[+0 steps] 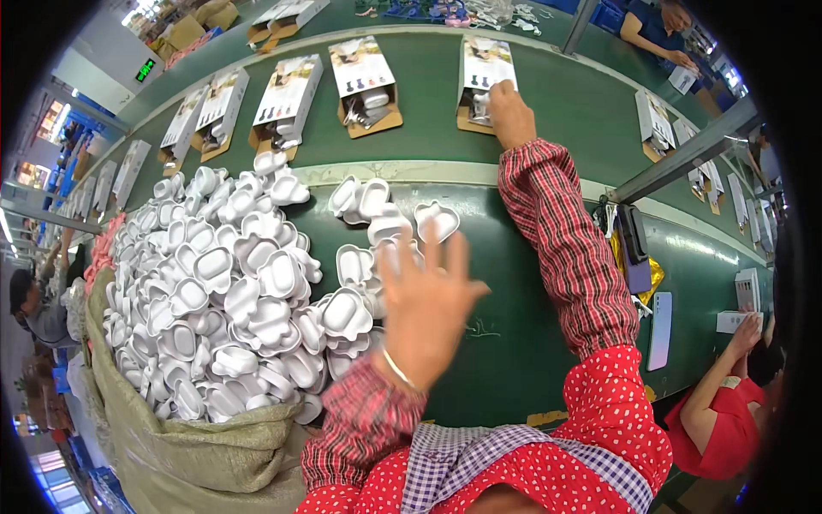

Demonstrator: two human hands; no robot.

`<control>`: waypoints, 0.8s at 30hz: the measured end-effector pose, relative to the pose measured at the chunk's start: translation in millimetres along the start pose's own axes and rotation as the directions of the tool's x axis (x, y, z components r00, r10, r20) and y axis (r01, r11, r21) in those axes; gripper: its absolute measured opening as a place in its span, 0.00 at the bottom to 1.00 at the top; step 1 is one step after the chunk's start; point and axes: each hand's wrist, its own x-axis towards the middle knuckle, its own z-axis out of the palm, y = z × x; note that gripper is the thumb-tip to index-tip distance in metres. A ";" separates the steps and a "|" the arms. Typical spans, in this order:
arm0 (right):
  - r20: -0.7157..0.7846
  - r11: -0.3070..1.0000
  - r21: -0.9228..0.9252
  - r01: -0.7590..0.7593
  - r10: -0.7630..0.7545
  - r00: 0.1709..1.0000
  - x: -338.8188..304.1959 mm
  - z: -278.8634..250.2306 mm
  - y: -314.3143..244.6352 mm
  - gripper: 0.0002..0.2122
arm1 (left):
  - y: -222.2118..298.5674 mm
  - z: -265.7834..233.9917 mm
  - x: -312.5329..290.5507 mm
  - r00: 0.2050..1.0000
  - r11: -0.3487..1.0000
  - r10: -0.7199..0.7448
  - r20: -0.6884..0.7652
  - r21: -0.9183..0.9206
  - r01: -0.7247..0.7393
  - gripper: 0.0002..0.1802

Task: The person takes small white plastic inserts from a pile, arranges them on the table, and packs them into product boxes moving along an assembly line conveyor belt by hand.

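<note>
My left hand [430, 313] hovers over loose white plastic parts [377, 199] on the green worktable, fingers spread and slightly blurred, holding nothing. My right hand [512, 116] reaches across to the open end of a printed carton [486, 64] on the far green belt. Its fingers are bent together at the opening, beside white pieces inside; whether they grip one is hidden. A large heap of white shell-like parts [248, 274] lies left of my left hand, spilling from a woven sack [197, 458].
More open cartons [364, 77] stand along the belt [428, 103]. A phone [659, 330] and a dark case [634, 244] lie to the right, near a metal post [685, 154]. Co-workers sit at right [723, 411] and across the belt [655, 34].
</note>
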 end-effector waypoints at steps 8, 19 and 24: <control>0.096 0.416 0.861 0.291 -0.697 0.711 -102.6 -83.8 -62.8 0.13 | 53.4 77.5 -82.0 0.590 0.325 0.756 0.283 -0.945 0.037 0.18; 0.107 0.753 0.560 0.345 -0.479 0.872 -53.4 -59.9 -52.9 0.07 | 49.7 107.9 -29.9 0.246 0.148 0.915 0.320 -0.832 0.534 0.18; 0.240 0.902 0.299 0.311 -0.386 0.891 10.6 -18.2 -41.5 0.05 | 45.2 107.8 -36.7 0.300 0.111 0.910 0.287 -0.864 0.491 0.19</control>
